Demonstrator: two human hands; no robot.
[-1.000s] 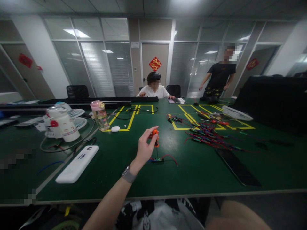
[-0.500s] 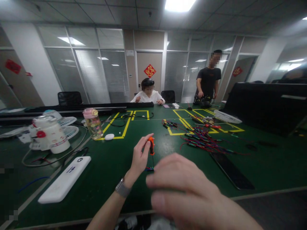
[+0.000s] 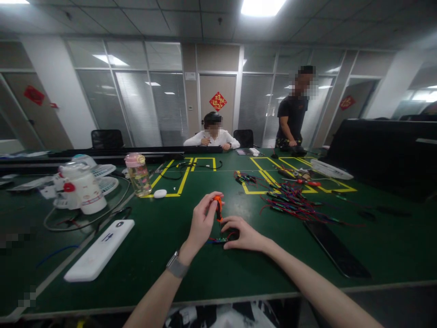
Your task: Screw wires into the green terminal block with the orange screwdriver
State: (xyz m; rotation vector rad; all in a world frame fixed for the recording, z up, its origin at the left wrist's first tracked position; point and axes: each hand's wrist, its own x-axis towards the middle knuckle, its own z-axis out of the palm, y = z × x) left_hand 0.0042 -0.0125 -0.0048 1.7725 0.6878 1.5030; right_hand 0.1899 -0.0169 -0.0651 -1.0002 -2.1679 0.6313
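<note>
Overhead, a ceiling light panel [image 3: 261, 5] is seen above a room walled with glass partitions [image 3: 136, 105], and a red ornament [image 3: 217, 101] is hung on the far door. A green table [image 3: 164, 269] is spread across the view. At its left, a white jug [image 3: 82, 187] is set among cables, with a long white device [image 3: 99, 250] laid nearer the front edge. A pink-lidded bottle [image 3: 138, 174] is stood beside yellow tape lines [image 3: 177, 182].

At the middle, an orange screwdriver [image 3: 217, 207] is pinched upright in the left hand [image 3: 201, 223], its tip lowered onto a small board [image 3: 220, 239] with red wires that lies on the table. That board is pinned down by the right hand [image 3: 244, 234], thumb and fingertips closed on it.

Behind, a seated person [image 3: 213, 134] is placed at the far edge. Further right, a tangle of wired boards [image 3: 293, 200] is scattered, a standing person [image 3: 293, 118] is seen beyond it, and a black slab [image 3: 336, 248] is laid flat nearer the front.
</note>
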